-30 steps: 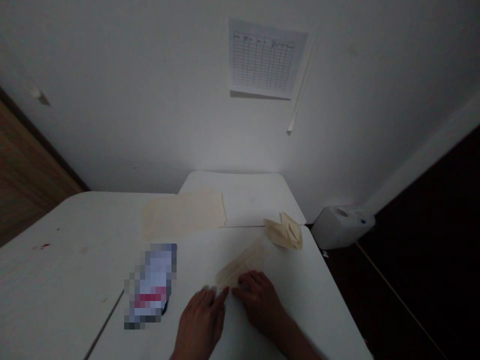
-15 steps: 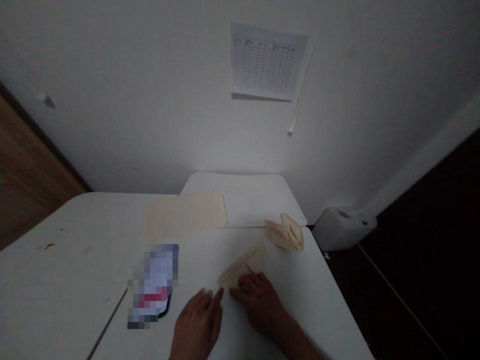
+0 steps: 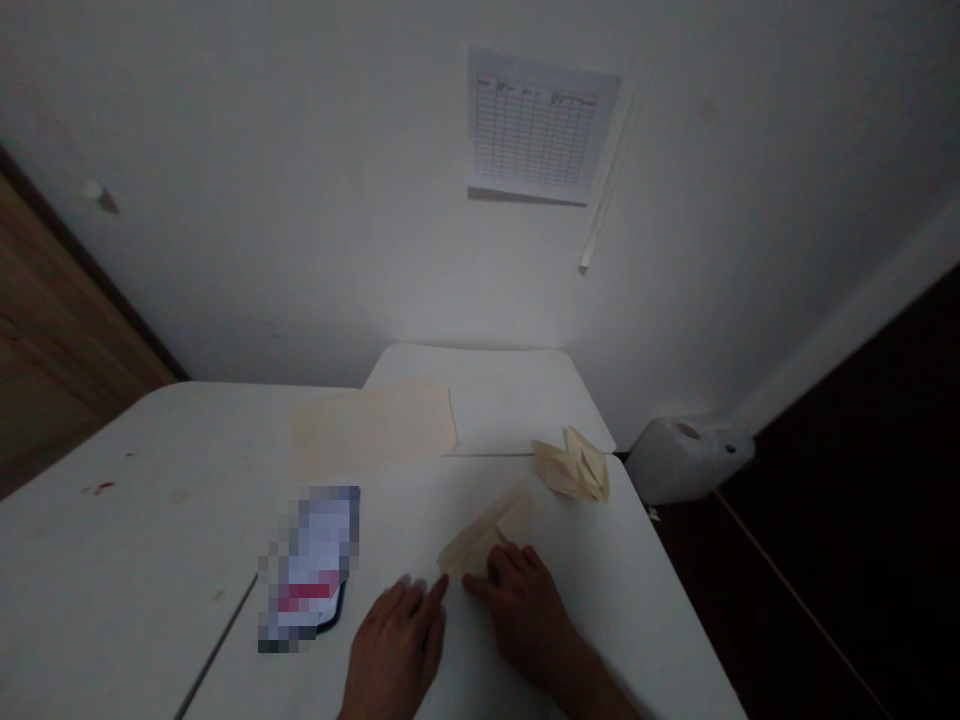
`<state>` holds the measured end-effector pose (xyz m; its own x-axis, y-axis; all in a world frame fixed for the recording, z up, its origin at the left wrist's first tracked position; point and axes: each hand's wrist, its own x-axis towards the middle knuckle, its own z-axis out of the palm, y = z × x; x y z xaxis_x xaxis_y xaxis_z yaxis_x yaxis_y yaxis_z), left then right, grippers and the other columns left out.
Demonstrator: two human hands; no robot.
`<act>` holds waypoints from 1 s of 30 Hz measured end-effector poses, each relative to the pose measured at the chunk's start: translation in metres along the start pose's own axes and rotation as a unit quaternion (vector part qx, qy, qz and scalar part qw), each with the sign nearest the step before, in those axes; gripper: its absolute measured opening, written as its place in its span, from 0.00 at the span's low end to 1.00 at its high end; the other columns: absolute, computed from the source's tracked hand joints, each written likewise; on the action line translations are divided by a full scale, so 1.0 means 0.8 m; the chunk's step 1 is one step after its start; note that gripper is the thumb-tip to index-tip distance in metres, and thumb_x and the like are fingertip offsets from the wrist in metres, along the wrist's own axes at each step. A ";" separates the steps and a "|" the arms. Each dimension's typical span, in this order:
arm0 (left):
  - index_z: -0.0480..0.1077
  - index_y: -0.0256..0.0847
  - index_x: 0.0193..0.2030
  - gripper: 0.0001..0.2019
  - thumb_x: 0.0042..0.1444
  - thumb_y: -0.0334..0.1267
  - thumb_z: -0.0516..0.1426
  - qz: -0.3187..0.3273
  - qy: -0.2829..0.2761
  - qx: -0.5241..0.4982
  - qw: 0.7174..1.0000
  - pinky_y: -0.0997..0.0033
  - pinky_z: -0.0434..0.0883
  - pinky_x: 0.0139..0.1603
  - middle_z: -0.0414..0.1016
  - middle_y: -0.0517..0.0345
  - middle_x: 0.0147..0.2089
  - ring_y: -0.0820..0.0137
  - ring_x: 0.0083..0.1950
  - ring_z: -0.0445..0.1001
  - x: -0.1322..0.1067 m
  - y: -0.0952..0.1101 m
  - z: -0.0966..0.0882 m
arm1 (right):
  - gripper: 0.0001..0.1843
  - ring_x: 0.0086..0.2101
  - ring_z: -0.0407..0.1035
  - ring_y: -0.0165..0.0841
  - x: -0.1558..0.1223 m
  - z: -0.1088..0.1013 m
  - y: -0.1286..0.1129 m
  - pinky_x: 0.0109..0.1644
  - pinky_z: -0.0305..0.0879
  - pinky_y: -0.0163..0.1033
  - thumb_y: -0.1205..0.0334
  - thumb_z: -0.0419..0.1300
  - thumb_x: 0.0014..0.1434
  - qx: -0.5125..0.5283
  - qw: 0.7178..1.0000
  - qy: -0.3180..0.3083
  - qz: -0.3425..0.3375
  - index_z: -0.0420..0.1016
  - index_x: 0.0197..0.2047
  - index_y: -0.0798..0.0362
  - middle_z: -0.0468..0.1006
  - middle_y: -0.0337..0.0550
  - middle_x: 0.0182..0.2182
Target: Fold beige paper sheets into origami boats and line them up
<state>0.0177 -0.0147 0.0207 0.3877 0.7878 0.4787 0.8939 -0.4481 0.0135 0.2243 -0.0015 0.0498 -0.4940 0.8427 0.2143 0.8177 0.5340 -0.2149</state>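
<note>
A folded piece of cream paper (image 3: 484,530) lies on the white table in front of me, with a layered strip along its upper left side. My right hand (image 3: 532,615) rests on the paper's lower right part, its index finger pointing left and the other fingers bent and pressed down on it. Part of the paper is hidden under those fingers. My left hand (image 3: 397,640) lies flat with fingers extended, the index fingertip at the paper's lower left corner. Just beyond stands a folded paper shape (image 3: 574,465) with raised points.
Flat cream sheets (image 3: 375,430) lie at the back of the table (image 3: 187,440). To my left is a phone (image 3: 311,565) with a blurred screen. A white plastic canister (image 3: 686,460) stands past the right edge. A printed chart (image 3: 536,130) hangs on the wall.
Both hands and the folded paper stay almost in place; the whole view has shifted slightly. The right hand's bent fingers still press on the paper.
</note>
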 end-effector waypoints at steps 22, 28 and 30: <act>0.71 0.46 0.54 0.17 0.60 0.34 0.50 0.015 -0.009 0.011 1.000 0.57 0.75 0.47 0.80 0.54 0.42 0.60 0.45 0.77 -0.008 -0.004 0.013 | 0.20 0.44 0.62 0.39 0.014 -0.011 -0.022 0.52 0.55 0.44 0.66 0.55 0.61 0.015 0.999 -0.037 -0.007 0.68 0.56 0.44 0.70 0.44 0.42; 0.72 0.46 0.53 0.16 0.61 0.35 0.50 0.019 -0.002 0.011 1.000 0.57 0.75 0.45 0.80 0.54 0.42 0.59 0.45 0.78 -0.004 -0.003 0.006 | 0.17 0.44 0.62 0.40 0.008 -0.014 -0.015 0.50 0.56 0.45 0.67 0.56 0.60 0.009 0.999 -0.034 0.022 0.72 0.52 0.44 0.70 0.44 0.40; 0.72 0.46 0.53 0.16 0.61 0.35 0.49 0.020 0.002 0.010 1.000 0.58 0.75 0.45 0.80 0.54 0.41 0.59 0.44 0.78 -0.002 -0.003 0.004 | 0.16 0.42 0.62 0.39 0.000 -0.017 -0.008 0.48 0.57 0.45 0.68 0.56 0.59 0.013 0.999 -0.030 0.036 0.74 0.49 0.45 0.71 0.44 0.39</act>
<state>0.0154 -0.0135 0.0168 0.4218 0.7681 0.4818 0.8824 -0.4699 -0.0234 0.2229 -0.0057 0.0640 -0.4515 0.8813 0.1395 0.8445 0.4726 -0.2518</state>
